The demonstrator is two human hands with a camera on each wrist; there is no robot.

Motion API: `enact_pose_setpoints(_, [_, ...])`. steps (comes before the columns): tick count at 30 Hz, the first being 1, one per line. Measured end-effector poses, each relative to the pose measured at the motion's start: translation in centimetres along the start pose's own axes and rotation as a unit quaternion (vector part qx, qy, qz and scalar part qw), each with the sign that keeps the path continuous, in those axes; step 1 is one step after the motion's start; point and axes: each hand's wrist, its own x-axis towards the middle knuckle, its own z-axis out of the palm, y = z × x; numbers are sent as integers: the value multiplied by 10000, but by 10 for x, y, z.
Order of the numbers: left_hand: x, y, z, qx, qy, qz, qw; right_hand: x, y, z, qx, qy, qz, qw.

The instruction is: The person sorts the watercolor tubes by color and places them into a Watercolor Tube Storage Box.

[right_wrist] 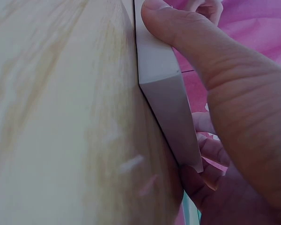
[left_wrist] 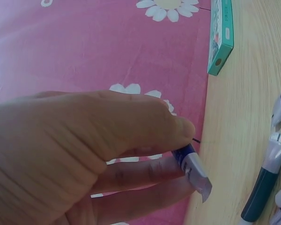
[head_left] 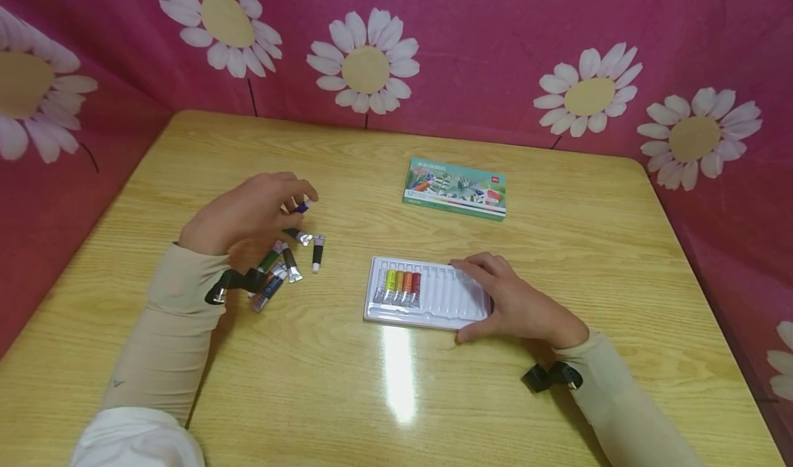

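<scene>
My left hand (head_left: 244, 209) pinches a small blue paint tube (left_wrist: 182, 152) between thumb and fingers, above loose tubes on the table. Its silver crimped end (left_wrist: 200, 178) sticks out past the fingers in the left wrist view. To the right lies a white paint tray (head_left: 455, 298) with moulded slots. Several tubes (head_left: 399, 288), from whitish through yellow and orange to red, fill its left slots; those to the right are bare. My right hand (head_left: 520, 308) grips the tray's right end, thumb on the near side, fingers at the far side. The right wrist view shows the tray's side wall (right_wrist: 164, 108).
Several loose tubes lie beside and below the left hand, among them a black one (head_left: 318, 253), a brown one (head_left: 290, 264) and a dark blue one (head_left: 269, 291). A green paint box (head_left: 455, 190) lies farther back. Flowered pink cloth (head_left: 477, 54) borders the wooden table.
</scene>
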Motion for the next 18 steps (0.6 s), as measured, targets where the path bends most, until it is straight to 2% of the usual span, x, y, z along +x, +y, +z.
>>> enact_pose_setpoints(18, [8,16,12,250,164,585,9978,0,2,0,43,-37,42,10000])
